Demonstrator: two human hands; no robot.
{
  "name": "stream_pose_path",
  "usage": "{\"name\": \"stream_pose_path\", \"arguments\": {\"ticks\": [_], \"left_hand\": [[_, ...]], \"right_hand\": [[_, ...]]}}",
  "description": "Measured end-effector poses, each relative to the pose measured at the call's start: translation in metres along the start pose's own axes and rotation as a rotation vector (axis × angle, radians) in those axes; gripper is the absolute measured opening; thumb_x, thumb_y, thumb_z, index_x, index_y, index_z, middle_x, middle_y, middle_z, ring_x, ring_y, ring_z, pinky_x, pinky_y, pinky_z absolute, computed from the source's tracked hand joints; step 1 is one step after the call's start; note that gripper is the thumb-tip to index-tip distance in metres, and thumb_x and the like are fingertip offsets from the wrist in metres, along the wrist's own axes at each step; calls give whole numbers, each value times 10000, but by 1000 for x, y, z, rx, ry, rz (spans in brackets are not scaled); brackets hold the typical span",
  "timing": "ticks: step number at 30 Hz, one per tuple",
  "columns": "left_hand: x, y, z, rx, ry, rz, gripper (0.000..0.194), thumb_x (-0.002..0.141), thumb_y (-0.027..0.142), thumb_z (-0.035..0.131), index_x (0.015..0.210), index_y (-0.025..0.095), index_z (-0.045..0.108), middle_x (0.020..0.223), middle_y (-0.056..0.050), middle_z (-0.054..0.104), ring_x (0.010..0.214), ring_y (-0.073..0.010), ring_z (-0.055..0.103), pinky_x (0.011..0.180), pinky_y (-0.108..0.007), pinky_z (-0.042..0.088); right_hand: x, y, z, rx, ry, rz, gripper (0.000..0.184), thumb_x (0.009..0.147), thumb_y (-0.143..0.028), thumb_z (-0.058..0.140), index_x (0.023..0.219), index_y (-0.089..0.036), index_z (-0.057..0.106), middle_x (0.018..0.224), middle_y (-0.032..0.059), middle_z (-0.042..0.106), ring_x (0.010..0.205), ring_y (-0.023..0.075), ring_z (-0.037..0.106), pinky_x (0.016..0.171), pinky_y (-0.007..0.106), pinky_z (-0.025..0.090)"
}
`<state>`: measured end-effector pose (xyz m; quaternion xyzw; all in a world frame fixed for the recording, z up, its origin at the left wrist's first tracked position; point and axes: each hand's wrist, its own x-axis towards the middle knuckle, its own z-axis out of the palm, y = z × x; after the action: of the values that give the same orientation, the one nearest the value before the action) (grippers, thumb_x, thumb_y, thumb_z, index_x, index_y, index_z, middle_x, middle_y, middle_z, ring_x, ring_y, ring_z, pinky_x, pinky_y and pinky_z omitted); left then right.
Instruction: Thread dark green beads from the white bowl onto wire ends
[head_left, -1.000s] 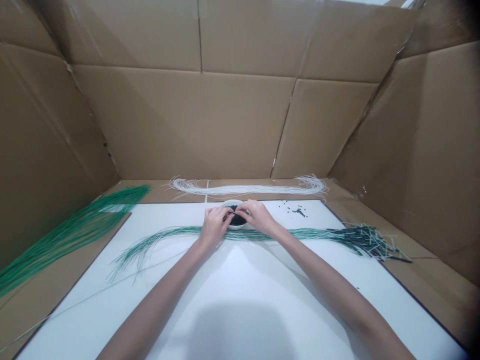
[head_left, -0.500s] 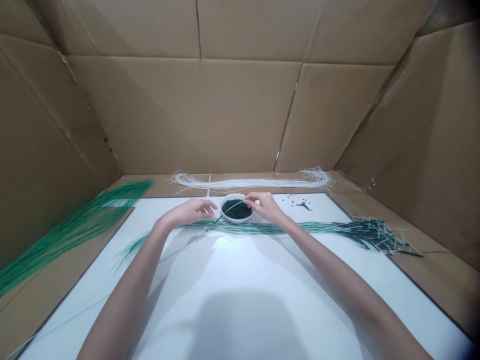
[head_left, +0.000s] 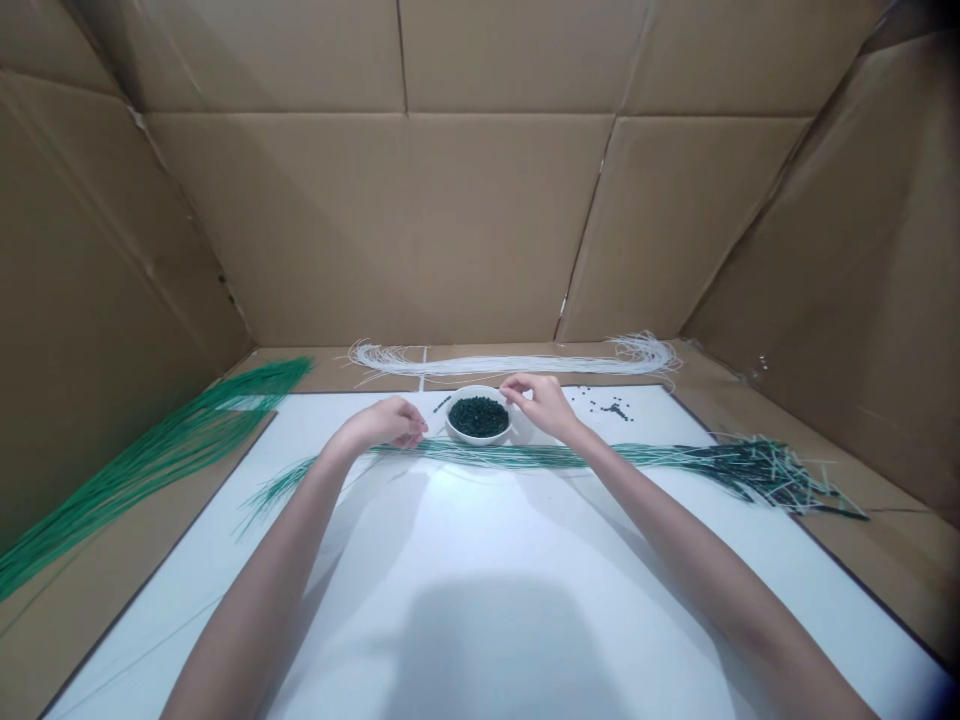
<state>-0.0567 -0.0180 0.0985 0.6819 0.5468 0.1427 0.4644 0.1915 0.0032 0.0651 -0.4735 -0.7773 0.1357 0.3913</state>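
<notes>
A white bowl (head_left: pixel 480 441) full of small dark green beads (head_left: pixel 478 415) stands between my hands. At its right rim my right hand (head_left: pixel 538 402) has thumb and fingers pinched together; what they hold, if anything, is too small to make out. My left hand (head_left: pixel 396 421) is left of the bowl, fingers curled together, and their contents cannot be seen. A short dark row, apparently beads (head_left: pixel 442 404), lies just left of the bowl. Below both hands runs a bundle of green strands (head_left: pixel 517 456), its right end thick with dark beaded tips (head_left: pixel 757 470).
Loose dark beads (head_left: pixel 616 409) are scattered right of my right hand on the white board (head_left: pixel 480 540). White strands (head_left: pixel 517 365) lie along the back. Another green bundle (head_left: pixel 150 475) lies at left. Cardboard walls (head_left: pixel 480 220) enclose the back and sides.
The green strand that stretched from my right hand over the bowl no longer shows. My left fingers have curled in. The view has shifted slightly, and the dark row beside the bowl is now visible.
</notes>
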Motion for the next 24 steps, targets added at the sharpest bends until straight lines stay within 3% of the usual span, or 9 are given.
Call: {"name": "stream_pose_path", "arguments": {"ticks": [4, 9, 16, 20, 24], "left_hand": [[1, 4, 1, -175, 156, 49, 276, 585, 310, 550, 778, 119, 597, 758, -51, 606, 551, -93, 499, 535, -225, 409], [4, 6, 1, 35, 377, 143, 300, 670, 338, 480, 849, 150, 630, 781, -41, 617, 590, -111, 453, 492, -205, 325], [-5, 16, 0, 326, 520, 302, 296, 703, 402, 519, 887, 204, 640, 763, -8, 628, 567, -112, 447, 547, -220, 342], [-12, 21, 1, 392, 554, 484, 270, 705, 390, 557, 898, 220, 636, 770, -8, 624, 649, -119, 502, 594, -209, 365], [-14, 25, 6, 414, 623, 623, 225, 727, 380, 553, 822, 202, 652, 719, -6, 627, 552, -86, 455, 540, -194, 342]], "right_hand": [[3, 3, -4, 9, 26, 18, 142, 751, -222, 504, 704, -175, 630, 646, 11, 645, 621, 140, 578, 611, 248, 398], [5, 6, -10, 69, 23, 53, 143, 746, -241, 513, 696, -162, 621, 615, 20, 633, 588, 145, 578, 596, 257, 408], [-1, 3, -17, 144, -75, 19, 144, 768, -267, 493, 736, -167, 592, 694, 23, 630, 638, 143, 579, 595, 250, 408], [-4, -2, -24, 145, -39, -2, 145, 780, -274, 484, 744, -164, 571, 674, 21, 608, 644, 140, 574, 575, 236, 394], [-4, -6, -31, 149, 20, -23, 149, 788, -290, 477, 778, -168, 561, 668, 21, 598, 638, 136, 566, 522, 215, 372]]}}
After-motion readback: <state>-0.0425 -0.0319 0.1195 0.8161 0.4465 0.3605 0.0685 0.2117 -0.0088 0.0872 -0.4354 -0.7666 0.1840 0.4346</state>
